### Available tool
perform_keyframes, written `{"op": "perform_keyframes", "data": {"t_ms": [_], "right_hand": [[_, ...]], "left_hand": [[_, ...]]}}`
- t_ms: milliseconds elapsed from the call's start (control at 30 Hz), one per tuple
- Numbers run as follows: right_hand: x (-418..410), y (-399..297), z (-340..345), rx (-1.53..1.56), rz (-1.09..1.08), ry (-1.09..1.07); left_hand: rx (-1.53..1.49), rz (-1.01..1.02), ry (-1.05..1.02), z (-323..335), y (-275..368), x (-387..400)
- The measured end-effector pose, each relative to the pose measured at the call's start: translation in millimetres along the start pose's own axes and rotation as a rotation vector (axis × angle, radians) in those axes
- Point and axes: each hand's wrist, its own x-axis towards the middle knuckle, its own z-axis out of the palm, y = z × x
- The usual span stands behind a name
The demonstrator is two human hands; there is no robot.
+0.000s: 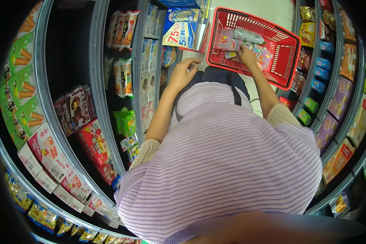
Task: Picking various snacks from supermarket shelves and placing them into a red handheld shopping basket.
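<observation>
A red plastic shopping basket (288, 50) sits in front of me, at the top of the head view. My right hand (248, 56) reaches over its near rim, fingertips pinched at the edge of a small flat packet (234, 45). Around it in the basket lie a pink-and-clear packet (225, 38), a long pale green-grey package (249, 35) and a pinkish clear packet (264, 58). My left hand (184, 71) hangs left of the basket, before my dark trousers. Its fingers are loosely curled and apart, with nothing visible in them.
Shelves of packaged snacks curve along both sides. On the left are green boxes with pictured cones (26, 87), dark boxes (76, 106) and biscuit packs (126, 29). A blue promotional display box (181, 27) stands left of the basket. Purple packs (340, 97) line the right shelf.
</observation>
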Motion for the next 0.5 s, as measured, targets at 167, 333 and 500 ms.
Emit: {"op": "perform_keyframes", "data": {"t_ms": [167,333,500], "right_hand": [[-54.7,-9.7,-86.0,0.954,-0.182,-0.021],[-104.3,-97.3,-156.7,1.122,-0.438,0.146],[-98.2,-153.6,-165.2,0.967,-0.696,0.274]], "left_hand": [[-0.623,-0.22,-0.158,6.3,-9.0,11.5],[-0.744,-0.222,-0.122,-0.2,30.7,37.1],[-0.923,-0.046,0.059,-18.6,58.9,56.9]]}}
